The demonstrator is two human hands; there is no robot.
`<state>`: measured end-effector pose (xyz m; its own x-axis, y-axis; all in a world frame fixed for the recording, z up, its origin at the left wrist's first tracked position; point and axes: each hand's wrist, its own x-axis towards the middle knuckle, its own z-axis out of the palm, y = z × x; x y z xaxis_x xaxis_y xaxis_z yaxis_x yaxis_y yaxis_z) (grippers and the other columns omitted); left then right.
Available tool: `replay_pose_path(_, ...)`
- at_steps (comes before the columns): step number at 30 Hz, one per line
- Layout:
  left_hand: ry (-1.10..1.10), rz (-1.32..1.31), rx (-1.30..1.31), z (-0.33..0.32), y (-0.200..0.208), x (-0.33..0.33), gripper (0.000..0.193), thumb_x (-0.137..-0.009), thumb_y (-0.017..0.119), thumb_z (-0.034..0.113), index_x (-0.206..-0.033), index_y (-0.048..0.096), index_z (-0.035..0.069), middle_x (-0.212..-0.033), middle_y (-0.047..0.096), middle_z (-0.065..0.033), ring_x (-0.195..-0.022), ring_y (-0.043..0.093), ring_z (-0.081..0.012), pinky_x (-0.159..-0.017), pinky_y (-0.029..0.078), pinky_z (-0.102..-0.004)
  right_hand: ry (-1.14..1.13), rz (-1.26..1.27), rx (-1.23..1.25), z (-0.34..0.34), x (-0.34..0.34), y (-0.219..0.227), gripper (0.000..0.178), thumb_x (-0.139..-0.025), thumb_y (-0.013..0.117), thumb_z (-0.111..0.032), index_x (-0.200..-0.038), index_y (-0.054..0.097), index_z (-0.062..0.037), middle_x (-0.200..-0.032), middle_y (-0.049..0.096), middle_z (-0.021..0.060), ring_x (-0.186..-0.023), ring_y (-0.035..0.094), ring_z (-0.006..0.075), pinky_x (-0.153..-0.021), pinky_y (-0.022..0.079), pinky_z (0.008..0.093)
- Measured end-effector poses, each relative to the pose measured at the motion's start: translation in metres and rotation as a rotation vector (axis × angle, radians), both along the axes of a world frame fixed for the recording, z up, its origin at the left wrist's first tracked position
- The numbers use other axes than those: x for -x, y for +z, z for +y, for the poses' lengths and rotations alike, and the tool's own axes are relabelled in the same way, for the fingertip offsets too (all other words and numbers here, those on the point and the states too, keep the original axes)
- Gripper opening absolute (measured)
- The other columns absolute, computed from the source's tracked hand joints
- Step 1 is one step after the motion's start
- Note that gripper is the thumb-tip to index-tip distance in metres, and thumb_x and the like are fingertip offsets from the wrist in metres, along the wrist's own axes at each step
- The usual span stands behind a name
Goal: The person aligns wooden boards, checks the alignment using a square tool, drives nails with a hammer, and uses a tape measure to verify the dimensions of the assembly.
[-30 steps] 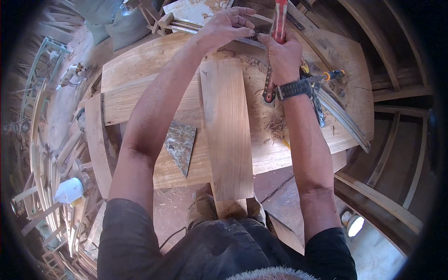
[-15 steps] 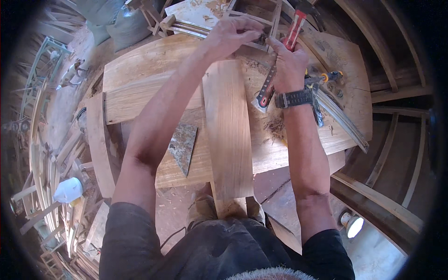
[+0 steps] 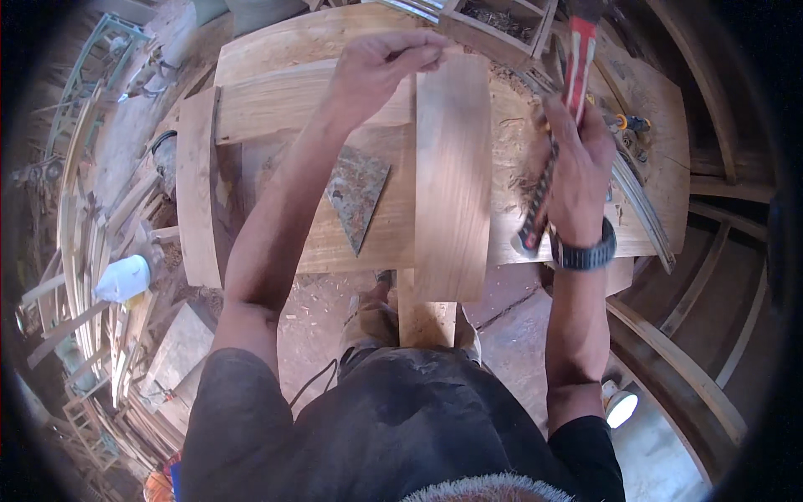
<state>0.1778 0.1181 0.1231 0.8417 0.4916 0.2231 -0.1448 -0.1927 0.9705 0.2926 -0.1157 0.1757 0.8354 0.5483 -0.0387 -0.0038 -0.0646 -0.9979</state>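
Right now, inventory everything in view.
Worktop: 1, tan, centre
Plank: 1, tan, across worktop
Triangular plate: 1, mottled grey, left of plank
Tool handle: 1, red-white, in right hand
Dotted grip, perhaps same tool: 1, black, beside right hand
Second handle: 1, yellow-black, farther right
Compartmented tray: 1, brown, top
Plastic container: 1, white, left
Lamp: 1, white, lower right
Timber strips: many, brown, far left
Watch: 1, black, right wrist
Left hand: 1, bare, near plank's far end
Right hand: 1, bare, right of plank

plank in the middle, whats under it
The plank lies over a wooden tabletop, with a narrower board showing below its near end; whatever its middle covers is hidden.
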Motion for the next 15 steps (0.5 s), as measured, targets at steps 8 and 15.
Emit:
replay_pose_path(8, 0.129, 0.024, -0.044, -0.011, -0.043, 0.017, 0.024, -0.098, 0.071, 0.01, -0.12, 0.073, -0.001, -0.102, 0.077, -0.0078, -0.098, 0.073, -0.0125, -0.09, 0.057, -0.0253, 0.077, -0.031, 0.127, -0.067, 0.052, -0.019, 0.028, -0.106, 0.063, -0.032, -0.101, 0.061, -0.0048, -0.072, 0.054, -0.0031, -0.054, 0.043, 0.0031, -0.046, 0.033, 0.0209)
replay_pose_path(15, 0.125, 0.092, -0.087, -0.016, -0.056, 0.015, 0.027, -0.096, 0.074, 0.011, -0.121, 0.073, 0.001, -0.106, 0.078, -0.007, -0.097, 0.072, -0.0107, -0.088, 0.057, -0.025, 0.083, -0.026, 0.234, -0.089, 0.07, -0.03, 0.021, -0.106, 0.062, -0.026, -0.102, 0.062, -0.0054, -0.073, 0.052, -0.0034, -0.058, 0.041, 0.0033, -0.05, 0.033, 0.0208)
